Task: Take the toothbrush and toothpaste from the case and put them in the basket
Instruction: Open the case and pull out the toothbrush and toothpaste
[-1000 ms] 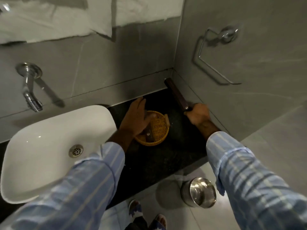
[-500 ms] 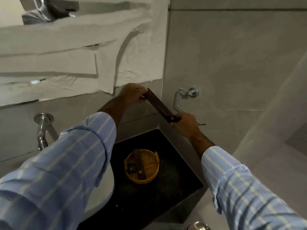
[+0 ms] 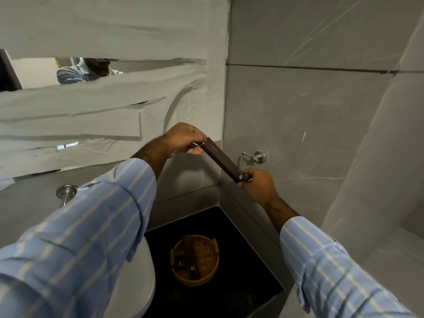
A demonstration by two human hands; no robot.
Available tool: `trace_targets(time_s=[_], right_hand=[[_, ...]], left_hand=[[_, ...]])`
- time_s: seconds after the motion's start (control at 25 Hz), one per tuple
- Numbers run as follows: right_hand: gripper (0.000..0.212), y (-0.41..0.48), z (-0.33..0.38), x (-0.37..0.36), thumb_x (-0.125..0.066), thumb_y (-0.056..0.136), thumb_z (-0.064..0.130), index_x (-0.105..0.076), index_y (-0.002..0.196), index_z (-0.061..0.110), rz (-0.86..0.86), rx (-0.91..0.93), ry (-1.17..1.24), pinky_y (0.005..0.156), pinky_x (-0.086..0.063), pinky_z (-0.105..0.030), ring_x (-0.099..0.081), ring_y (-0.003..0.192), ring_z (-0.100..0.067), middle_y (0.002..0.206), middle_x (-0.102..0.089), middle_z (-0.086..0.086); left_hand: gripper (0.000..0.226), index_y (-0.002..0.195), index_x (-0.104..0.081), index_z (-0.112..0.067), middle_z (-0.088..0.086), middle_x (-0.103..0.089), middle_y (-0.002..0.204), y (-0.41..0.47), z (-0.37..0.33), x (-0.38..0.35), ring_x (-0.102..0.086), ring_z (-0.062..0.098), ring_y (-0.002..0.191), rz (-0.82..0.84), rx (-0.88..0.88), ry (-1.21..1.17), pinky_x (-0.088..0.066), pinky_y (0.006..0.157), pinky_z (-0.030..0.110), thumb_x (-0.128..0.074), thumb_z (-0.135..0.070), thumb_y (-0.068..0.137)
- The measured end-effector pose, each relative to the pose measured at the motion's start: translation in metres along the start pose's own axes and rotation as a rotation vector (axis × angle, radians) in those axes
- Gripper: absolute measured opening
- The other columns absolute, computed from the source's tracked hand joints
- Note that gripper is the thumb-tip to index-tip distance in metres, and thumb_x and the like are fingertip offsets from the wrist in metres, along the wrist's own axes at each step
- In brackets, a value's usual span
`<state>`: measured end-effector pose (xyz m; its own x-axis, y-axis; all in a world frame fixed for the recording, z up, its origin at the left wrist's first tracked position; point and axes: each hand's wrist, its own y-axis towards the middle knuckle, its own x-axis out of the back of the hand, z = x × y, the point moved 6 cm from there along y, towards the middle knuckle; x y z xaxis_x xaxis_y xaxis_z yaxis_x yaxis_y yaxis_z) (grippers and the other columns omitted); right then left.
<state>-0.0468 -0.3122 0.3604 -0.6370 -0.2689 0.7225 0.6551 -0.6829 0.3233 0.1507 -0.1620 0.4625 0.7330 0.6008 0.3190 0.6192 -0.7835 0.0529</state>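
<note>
A long dark brown case [image 3: 223, 162], a slim box, is held up in the air in front of the wall corner. My left hand [image 3: 183, 140] pinches its upper end, where a small flap shows. My right hand [image 3: 259, 185] grips its lower end. Below, a round woven basket [image 3: 207, 275] stands on the black counter [image 3: 241, 292] and holds two dark brown boxes [image 3: 189, 253]. No toothbrush or toothpaste shows outside the case.
A white sink [image 3: 137, 283] lies at the lower left under my left sleeve. A chrome tap [image 3: 66, 192] juts from the wall. A chrome holder [image 3: 254, 157] is fixed on the right wall. The mirror [image 3: 91, 99] is covered with paper.
My left hand left the basket and rose to the case's upper end. Both hands lifted the case from counter level to chest height. My view tilted upward.
</note>
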Motion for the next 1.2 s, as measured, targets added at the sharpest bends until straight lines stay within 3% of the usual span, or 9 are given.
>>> trace_targets(time_s=[0.24,0.36,0.48,0.6,0.68,0.8,0.96,1.12,1.2], right_hand=[[0.030,0.005,-0.002,0.008,-0.078,0.075,0.015,-0.076,0.104,0.018,0.014,0.029,0.008,0.075,-0.043,-0.018,-0.064,0.079,-0.013,0.094,-0.075,-0.002],[0.032,0.008,-0.002,0.006,-0.078,0.077,0.016,-0.075,0.109,0.017,0.035,0.045,-0.035,0.076,-0.042,-0.018,-0.062,0.082,-0.013,0.099,-0.075,-0.003],[0.028,0.008,-0.002,0.003,-0.076,0.078,0.017,-0.075,0.106,0.016,0.040,0.046,-0.006,0.072,-0.042,-0.016,-0.062,0.082,-0.013,0.098,-0.074,-0.003],[0.025,0.004,-0.001,-0.003,-0.075,0.079,0.017,-0.073,0.104,0.015,0.026,0.055,0.037,0.058,-0.036,-0.004,-0.066,0.084,-0.018,0.091,-0.071,-0.001],[0.041,0.002,-0.009,-0.014,-0.078,0.079,0.022,-0.063,0.117,0.013,0.066,-0.156,0.308,0.056,-0.045,-0.009,-0.067,0.085,-0.021,0.094,-0.065,0.000],[0.036,-0.018,0.008,-0.055,-0.077,0.083,0.032,-0.056,0.104,0.012,0.396,-0.683,1.232,0.057,-0.060,-0.036,-0.072,0.088,-0.035,0.104,-0.064,-0.022],[0.040,-0.009,0.044,-0.070,-0.065,0.093,0.023,-0.055,0.116,-0.009,0.388,-0.599,1.764,0.082,-0.061,-0.043,-0.073,0.074,-0.029,0.074,-0.067,-0.021],[0.041,0.001,0.050,-0.067,-0.058,0.097,0.009,-0.044,0.129,-0.013,0.291,-0.588,1.865,0.083,-0.059,-0.041,-0.066,0.044,-0.017,0.064,-0.063,-0.019],[0.048,0.005,0.049,-0.068,-0.057,0.097,0.007,-0.038,0.136,-0.012,0.266,-0.586,1.863,0.082,-0.061,-0.043,-0.059,0.036,-0.012,0.067,-0.049,-0.015]], left_hand=[[0.015,0.096,-0.076,-0.001,0.019,-0.076,0.097,-0.005,-0.017,-0.004,-0.079,0.027,0.083,0.034,-0.032,0.243,-0.064,0.076,0.036,-0.069,-0.005,0.084],[0.013,0.094,-0.074,-0.003,0.012,-0.072,0.090,-0.007,-0.025,-0.007,-0.077,0.028,0.076,-0.075,-0.060,0.420,-0.065,0.068,0.034,-0.066,0.002,0.084],[0.014,0.093,-0.072,0.001,0.020,-0.073,0.097,-0.005,-0.022,-0.004,-0.077,0.031,0.080,-0.126,-0.045,0.195,-0.065,0.073,0.041,-0.060,-0.002,0.088],[0.018,0.089,-0.073,0.001,0.021,-0.075,0.098,-0.005,-0.013,-0.005,-0.079,0.027,0.082,-0.056,-0.042,0.106,-0.064,0.079,0.041,-0.076,-0.016,0.083],[0.013,0.087,-0.077,-0.003,0.019,-0.076,0.094,-0.003,-0.005,-0.002,-0.079,0.025,0.080,-0.104,-0.047,0.123,-0.064,0.080,0.040,-0.080,-0.014,0.080],[0.014,0.085,-0.077,-0.003,0.019,-0.076,0.092,-0.002,0.011,-0.001,-0.079,0.024,0.078,-0.202,-0.026,0.035,-0.063,0.080,0.040,-0.082,-0.014,0.079],[0.018,0.093,-0.073,0.004,0.025,-0.074,0.102,-0.011,0.038,-0.018,-0.079,0.025,0.084,-0.141,0.023,-0.167,-0.065,0.070,0.029,-0.078,-0.010,0.083],[0.019,0.109,-0.067,0.006,0.026,-0.072,0.107,-0.023,0.060,-0.019,-0.077,0.032,0.093,-0.072,0.054,-0.532,-0.064,0.074,0.030,-0.065,-0.001,0.091],[0.027,0.115,-0.065,0.003,0.023,-0.071,0.108,-0.028,0.068,-0.010,-0.076,0.031,0.092,-0.170,0.026,-0.443,-0.064,0.072,0.029,-0.069,0.000,0.088]])
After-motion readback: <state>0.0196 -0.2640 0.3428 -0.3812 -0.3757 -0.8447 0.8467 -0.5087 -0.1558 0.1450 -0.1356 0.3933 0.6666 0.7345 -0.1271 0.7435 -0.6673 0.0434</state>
